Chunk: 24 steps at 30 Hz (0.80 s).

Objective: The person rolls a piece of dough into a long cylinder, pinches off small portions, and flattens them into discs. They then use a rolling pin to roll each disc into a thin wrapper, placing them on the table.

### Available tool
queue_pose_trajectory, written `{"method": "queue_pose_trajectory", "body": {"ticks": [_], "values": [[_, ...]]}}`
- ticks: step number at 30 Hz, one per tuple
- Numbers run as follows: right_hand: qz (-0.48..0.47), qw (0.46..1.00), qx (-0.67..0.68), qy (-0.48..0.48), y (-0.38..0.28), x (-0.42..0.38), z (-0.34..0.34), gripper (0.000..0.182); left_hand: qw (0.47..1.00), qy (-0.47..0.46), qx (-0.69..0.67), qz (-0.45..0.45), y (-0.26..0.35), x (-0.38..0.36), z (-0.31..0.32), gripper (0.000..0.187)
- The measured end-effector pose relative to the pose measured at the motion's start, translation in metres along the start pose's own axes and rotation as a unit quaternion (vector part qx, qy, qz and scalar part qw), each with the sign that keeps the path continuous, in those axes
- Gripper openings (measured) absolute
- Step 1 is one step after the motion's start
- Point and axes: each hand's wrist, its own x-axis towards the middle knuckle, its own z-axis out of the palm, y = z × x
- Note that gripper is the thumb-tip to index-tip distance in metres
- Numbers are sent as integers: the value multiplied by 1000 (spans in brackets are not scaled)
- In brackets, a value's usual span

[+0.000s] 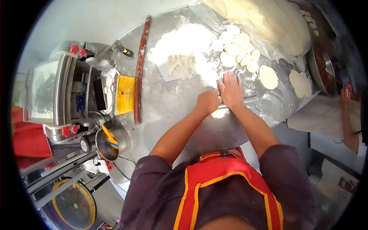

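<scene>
Left hand (208, 101): fingers curled, can't tell on what. Right hand (231, 91): fingers extended, heel over metal rod (251, 99). Dough rounds (232, 50) at 1 o'clock, flour (188, 40) at 11.

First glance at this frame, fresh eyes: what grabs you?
Probably the sunlit white flour across the table's far middle, then the big pale dough mass at far right, with a pile of small dough pieces just nearer. Next, the yellow-trimmed red apron at bottom center and the long red-brown rod lying left of the flour.
</scene>
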Motion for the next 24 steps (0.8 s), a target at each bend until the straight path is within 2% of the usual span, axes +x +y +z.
{"method": "queue_pose_trajectory", "body": {"ticks": [1, 2, 4, 5, 6, 9, 10, 12, 15, 17, 18, 19, 20, 21, 22, 24], "values": [[4, 1000, -9, 5, -1, 9, 1, 57, 999, -30, 21, -7, 4, 5, -5, 33], [-16, 1000, 11, 9, 3, -2, 9, 59, 999, -9, 31, 23, -4, 6, 0, 32], [-31, 999, 17, -41, 0, -56, -14, 59, 1000, 28, 5, 9, -22, -2, 4, 31], [-83, 996, -4, 15, 2, -97, -11, 59, 999, 47, -9, 3, -32, -7, 6, 30], [-37, 991, 54, -121, 0, -118, -35, 59, 998, 67, -11, -4, -41, -14, 9, 31], [-54, 996, 22, -72, -1, -118, -31, 59, 993, -1, -110, 32, -60, -27, 23, 32], [-65, 998, 22, 11, 0, -93, -10, 58, 996, -11, -84, 35, -45, -28, 11, 32], [-4, 999, 1, -49, -7, -32, -5, 60, 1000, -9, -4, 13, -23, -11, 2, 30], [3, 999, -23, -32, -4, 3, 11, 60, 999, -26, 30, 5, -6, -2, -6, 28], [-22, 998, 24, -46, -6, -41, -4, 59, 998, -30, 54, 21, -13, -8, -10, 28], [-34, 998, 29, -51, -4, -76, -12, 59, 999, 0, 36, 22, -27, -12, -7, 28], [-68, 995, 54, -55, -3, -110, -28, 60, 1000, 22, -8, -10, -39, -16, -3, 28], [-35, 991, 77, -105, -7, -128, -44, 59, 997, 45, -52, -42, -49, -23, 4, 29], [-45, 994, 66, -69, -7, -126, -41, 58, 990, 64, -96, -79, -57, -31, 12, 30], [-54, 996, 58, -32, -8, -120, -34, 57, 990, 13, -133, -44, -60, -36, 13, 32], [-81, 995, 30, 48, -7, -85, -12, 55, 998, 16, -58, -6, -46, -37, 8, 32]]}}
